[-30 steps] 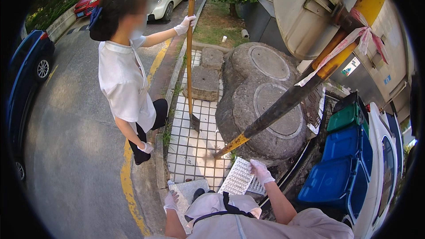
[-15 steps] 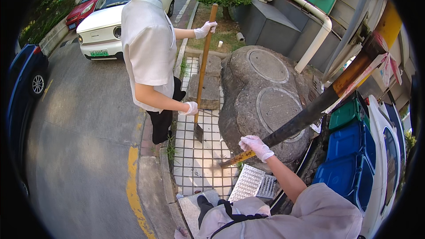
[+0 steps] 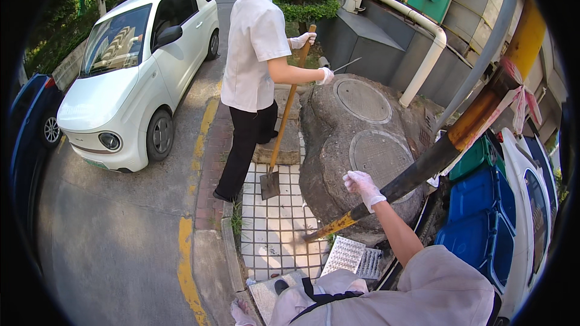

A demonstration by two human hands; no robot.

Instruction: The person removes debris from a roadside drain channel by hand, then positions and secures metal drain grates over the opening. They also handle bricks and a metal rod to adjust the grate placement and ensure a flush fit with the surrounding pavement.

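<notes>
Gloved in white, the person's left hand (image 3: 241, 313) showed only partly at the lower edge, beside the grey kerb stone (image 3: 208, 259); whether its fingers were spread or closed could not be told. Further left, a small white car (image 3: 136, 66) was parked along the grey road, well apart from the work. A co-worker in a white shirt and black trousers (image 3: 254, 78) stood on the brick strip and held a long wooden-handled shovel (image 3: 281, 127) upright with both gloved hands, its metal blade resting on the white tiled ground (image 3: 275, 229), probably to keep it steady. To the right lay a large grey rounded stone mound with two round covers (image 3: 362, 145). The person's right hand (image 3: 362, 187), also in a white glove, was closed around a long dark bar with a yellow tip (image 3: 393, 196), which leaned down with its tip on the tiles at the foot of the mound, seemingly as a lever. Blue and green plastic bins (image 3: 477, 205) stood at the far right.
</notes>
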